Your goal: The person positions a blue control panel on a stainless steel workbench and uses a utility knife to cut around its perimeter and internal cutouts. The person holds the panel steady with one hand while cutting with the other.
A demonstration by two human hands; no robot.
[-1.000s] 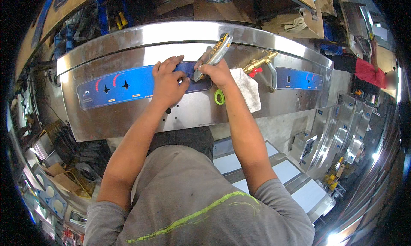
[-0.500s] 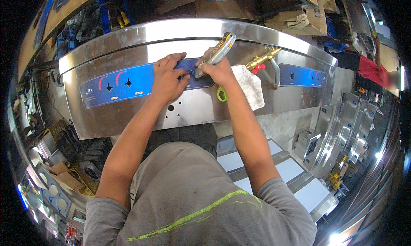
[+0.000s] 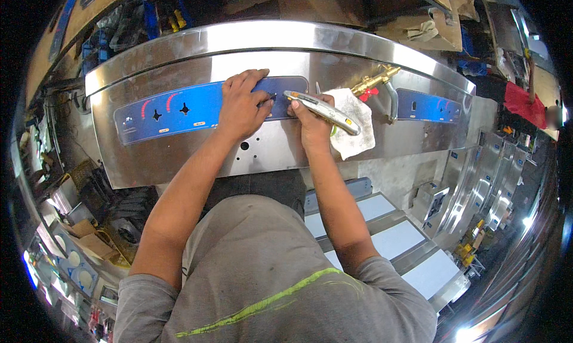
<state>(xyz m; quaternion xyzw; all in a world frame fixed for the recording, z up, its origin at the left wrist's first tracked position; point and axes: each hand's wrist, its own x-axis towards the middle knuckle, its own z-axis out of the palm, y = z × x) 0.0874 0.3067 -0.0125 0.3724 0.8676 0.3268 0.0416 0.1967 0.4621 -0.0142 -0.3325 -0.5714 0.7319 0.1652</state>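
A blue label strip (image 3: 206, 104) lies on a stainless steel panel (image 3: 185, 155). My left hand (image 3: 242, 102) rests over the strip, fingers stretched across it, with thumb and forefinger beside a small dark spot in the label. In my right hand (image 3: 314, 123) is a silver-grey utility knife (image 3: 325, 111), its front end toward that spot and apart from the left fingertips. A white cloth (image 3: 353, 125) lies just right of the right hand. Two dark cross-shaped cutouts (image 3: 184, 108) show at the strip's left part.
Right of the cloth are a brass valve fitting (image 3: 375, 80) with a red handle and a bent metal pipe (image 3: 391, 101). A second blue label (image 3: 428, 106) sits at the panel's right end. Steel units with white tops (image 3: 397, 238) stand behind my right arm; cardboard (image 3: 427, 33) lies beyond the panel.
The knife has swung from pointing up and away to lying across my right hand, its rear end now over the cloth. My left hand stays on the label, almost unmoved.
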